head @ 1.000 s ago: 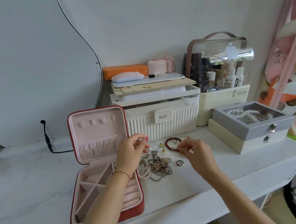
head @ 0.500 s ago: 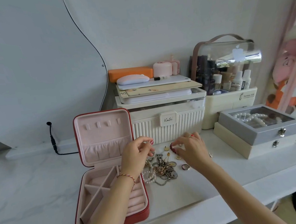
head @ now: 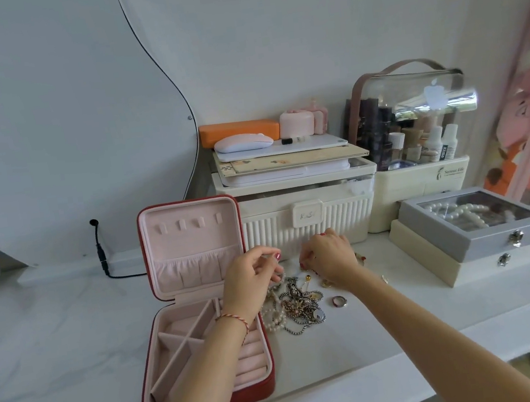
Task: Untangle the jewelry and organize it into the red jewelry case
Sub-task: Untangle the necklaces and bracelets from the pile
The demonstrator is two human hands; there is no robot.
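White marble-look counter (head: 57, 346) against pale wall; curved mirror edge at left. Ribbed cream storage box (head: 307, 225) at back, grey glass-lid box (head: 483, 232) with pearls at right. Red jewelry case (head: 200, 307) open at left, pink velvety lining, divided tray. Tangled jewelry (head: 296, 308), metal chains and pearl strand, on counter just right of case; small ring (head: 338, 301) beside it. Left hand (head: 250, 280) curled, fingertips pinching pearl strand. Right hand (head: 329, 254) curled palm-down over heap's far edge; its grasp hidden.
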